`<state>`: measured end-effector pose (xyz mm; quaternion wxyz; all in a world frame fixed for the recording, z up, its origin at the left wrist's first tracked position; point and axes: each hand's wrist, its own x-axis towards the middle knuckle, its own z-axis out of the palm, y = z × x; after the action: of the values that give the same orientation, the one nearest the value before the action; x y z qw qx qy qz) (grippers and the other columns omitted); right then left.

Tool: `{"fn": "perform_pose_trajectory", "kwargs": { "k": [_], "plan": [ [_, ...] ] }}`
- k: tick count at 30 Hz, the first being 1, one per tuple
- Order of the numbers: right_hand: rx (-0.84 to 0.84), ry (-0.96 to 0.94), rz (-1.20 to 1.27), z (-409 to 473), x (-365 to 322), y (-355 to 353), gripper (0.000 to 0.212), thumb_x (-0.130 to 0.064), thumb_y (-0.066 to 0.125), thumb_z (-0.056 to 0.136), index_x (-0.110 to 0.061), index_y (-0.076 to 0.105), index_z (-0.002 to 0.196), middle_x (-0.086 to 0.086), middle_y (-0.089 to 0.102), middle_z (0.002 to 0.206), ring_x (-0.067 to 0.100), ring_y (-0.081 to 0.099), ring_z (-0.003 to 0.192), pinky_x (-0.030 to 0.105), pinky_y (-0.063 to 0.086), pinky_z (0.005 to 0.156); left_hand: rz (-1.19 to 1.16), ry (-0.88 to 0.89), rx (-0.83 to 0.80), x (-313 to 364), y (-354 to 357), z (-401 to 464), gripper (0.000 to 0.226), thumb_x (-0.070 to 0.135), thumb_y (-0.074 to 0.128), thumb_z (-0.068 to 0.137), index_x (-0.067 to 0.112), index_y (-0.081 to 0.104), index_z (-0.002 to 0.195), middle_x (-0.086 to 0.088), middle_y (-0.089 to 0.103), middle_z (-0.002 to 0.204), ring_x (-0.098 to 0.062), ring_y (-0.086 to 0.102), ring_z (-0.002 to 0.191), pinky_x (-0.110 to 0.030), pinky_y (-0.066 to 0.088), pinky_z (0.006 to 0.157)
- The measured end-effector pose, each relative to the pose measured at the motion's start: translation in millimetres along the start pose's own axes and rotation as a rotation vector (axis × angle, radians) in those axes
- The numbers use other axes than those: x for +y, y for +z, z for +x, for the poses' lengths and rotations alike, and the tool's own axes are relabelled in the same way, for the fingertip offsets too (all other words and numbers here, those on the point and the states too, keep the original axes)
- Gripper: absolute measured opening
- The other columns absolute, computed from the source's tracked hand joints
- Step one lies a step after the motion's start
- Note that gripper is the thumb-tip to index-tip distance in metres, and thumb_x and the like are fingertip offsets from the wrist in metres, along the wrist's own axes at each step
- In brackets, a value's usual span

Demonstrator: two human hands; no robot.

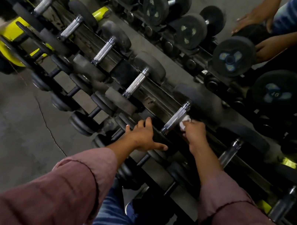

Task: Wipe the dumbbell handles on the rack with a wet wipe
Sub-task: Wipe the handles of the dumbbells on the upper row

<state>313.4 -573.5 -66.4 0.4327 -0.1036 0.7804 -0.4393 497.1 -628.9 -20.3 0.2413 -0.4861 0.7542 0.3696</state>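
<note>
The right hand (195, 132) pinches a small white wet wipe (184, 122) in curled fingers and holds it against the right side of one knurled dumbbell handle (176, 117) on the top tier of the rack (152, 97). The left hand (144, 136) lies spread with straight fingers on the dark head at the near end of the same dumbbell; it appears to steady the dumbbell and grips nothing.

Position of the work: the handle under the wipe is in the middle of the top row. Further handles (135, 83) run away to the far left, and more handles (230, 152) follow to the near right. A lower row of small dumbbells (86, 122) sits below the top tier.

Progress, as a judgement: the wiping step is in hand on one handle. No handle shows a visible wet or cleaned mark, so the number already done cannot be determined. Most of the row is likely still to be treated.

A mirror (274, 25) behind the rack reflects the hands at the far right.
</note>
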Motion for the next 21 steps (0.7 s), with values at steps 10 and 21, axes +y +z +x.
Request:
{"fn": "perform_pose_trajectory", "kwargs": {
  "k": [10, 21],
  "plan": [
    [0.042, -0.178, -0.123, -34.0, -5.4, 3.8, 0.021, -0.025, 0.057, 0.081, -0.008, 0.068, 0.078, 0.002, 0.064, 0.069, 0.014, 0.055, 0.064, 0.034, 0.044, 0.062, 0.002, 0.034, 0.055, 0.3, 3.5, -5.4, 0.136, 0.081, 0.066, 0.073, 0.01, -0.011, 0.16, -0.017, 0.008, 0.168, -0.032, 0.012, 0.155, -0.06, 0.005, 0.124],
    [-0.066, -0.257, -0.143, -51.3, -45.5, 25.8, 0.018, -0.023, 0.061, 0.087, -0.023, 0.072, 0.073, -0.008, 0.07, 0.074, 0.01, 0.063, 0.074, 0.029, 0.052, 0.071, 0.089, 0.158, 0.287, -29.0, -17.6, -13.3, 0.103, 0.068, 0.059, 0.09, 0.009, 0.011, 0.16, -0.015, 0.015, 0.167, -0.032, 0.02, 0.153, -0.056, 0.013, 0.123]
  ]
}}
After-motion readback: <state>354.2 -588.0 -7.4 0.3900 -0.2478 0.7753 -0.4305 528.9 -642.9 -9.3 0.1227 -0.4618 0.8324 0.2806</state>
